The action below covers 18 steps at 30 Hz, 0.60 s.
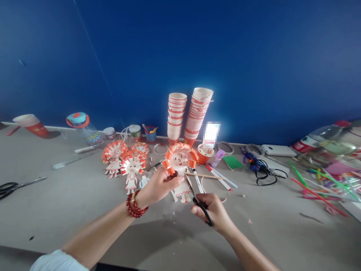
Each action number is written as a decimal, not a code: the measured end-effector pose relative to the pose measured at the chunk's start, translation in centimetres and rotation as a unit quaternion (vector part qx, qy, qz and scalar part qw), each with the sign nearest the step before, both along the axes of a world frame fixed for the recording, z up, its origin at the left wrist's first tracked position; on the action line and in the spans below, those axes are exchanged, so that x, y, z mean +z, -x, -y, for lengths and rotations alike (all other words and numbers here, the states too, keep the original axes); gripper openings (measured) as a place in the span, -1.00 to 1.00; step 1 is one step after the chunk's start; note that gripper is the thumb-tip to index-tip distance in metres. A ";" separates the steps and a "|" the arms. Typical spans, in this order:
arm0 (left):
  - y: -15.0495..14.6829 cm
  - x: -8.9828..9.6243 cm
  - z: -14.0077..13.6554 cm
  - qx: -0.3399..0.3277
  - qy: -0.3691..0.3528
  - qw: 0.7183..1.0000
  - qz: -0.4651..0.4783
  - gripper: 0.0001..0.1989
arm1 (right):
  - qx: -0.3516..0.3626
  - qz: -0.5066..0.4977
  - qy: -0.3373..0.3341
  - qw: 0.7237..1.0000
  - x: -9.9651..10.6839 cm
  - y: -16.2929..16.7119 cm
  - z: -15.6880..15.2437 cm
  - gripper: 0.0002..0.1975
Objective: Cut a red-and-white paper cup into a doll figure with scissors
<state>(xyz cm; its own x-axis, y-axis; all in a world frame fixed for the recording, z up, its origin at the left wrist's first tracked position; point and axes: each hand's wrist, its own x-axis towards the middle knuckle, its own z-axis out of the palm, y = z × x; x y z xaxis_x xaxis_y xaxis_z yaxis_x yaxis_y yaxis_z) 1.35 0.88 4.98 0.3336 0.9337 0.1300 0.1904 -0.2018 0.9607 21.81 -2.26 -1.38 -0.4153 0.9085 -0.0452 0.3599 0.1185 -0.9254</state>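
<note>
Two hands, both busy: left hand (pixel 160 185) has its fingers pinched on the fringed paper face (pixel 178 159); right hand (pixel 214 211) has its fingers clamped round the scissors (pixel 195 199).
Paper face: at my 12 o'clock, above the worktop (pixel 84 195).
Blades: aimed at 11 o'clock, near its lower edge — contact I can't tell.
Step in hand: trimming, I'd judge.
Next move: calls for a steady pinch — and thumb clear.
Paper dolls (pixel 131 168): 9 o'clock from the face.
</note>
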 end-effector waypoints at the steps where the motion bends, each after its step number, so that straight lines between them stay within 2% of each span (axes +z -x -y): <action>1: 0.0 0.0 0.0 0.006 0.001 1.000 0.003 -0.72 | 0.008 -0.013 0.021 1.000 -0.1 0.0 0.0 -0.38; 4: 0.2 0.2 0.1 0.039 0.017 0.999 0.017 -0.69 | 0.038 -0.054 0.063 0.996 0.0 -0.1 0.0 -0.39; 8: 0.1 0.2 0.1 0.076 0.051 0.991 0.095 -0.74 | 0.058 -0.054 0.024 0.997 0.4 -0.3 0.0 -0.37; 12: -0.2 -0.6 -0.1 0.107 0.102 0.968 0.204 -0.79 | 0.068 -0.008 -0.009 0.998 0.9 -0.3 0.0 -0.37; 18: 0.4 -0.8 -0.3 0.129 0.114 0.954 0.244 -0.75 | 0.146 0.036 -0.003 0.989 2.7 -2.1 -0.7 -0.43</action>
<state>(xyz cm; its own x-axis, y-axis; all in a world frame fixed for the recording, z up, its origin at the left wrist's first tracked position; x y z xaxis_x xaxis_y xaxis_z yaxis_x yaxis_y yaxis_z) 0.98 1.15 4.19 0.0404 0.9992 -0.0056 -0.2768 0.0166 0.9608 23.92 -1.61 1.33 -0.6557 0.7508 -0.0796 0.3748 0.2322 -0.8976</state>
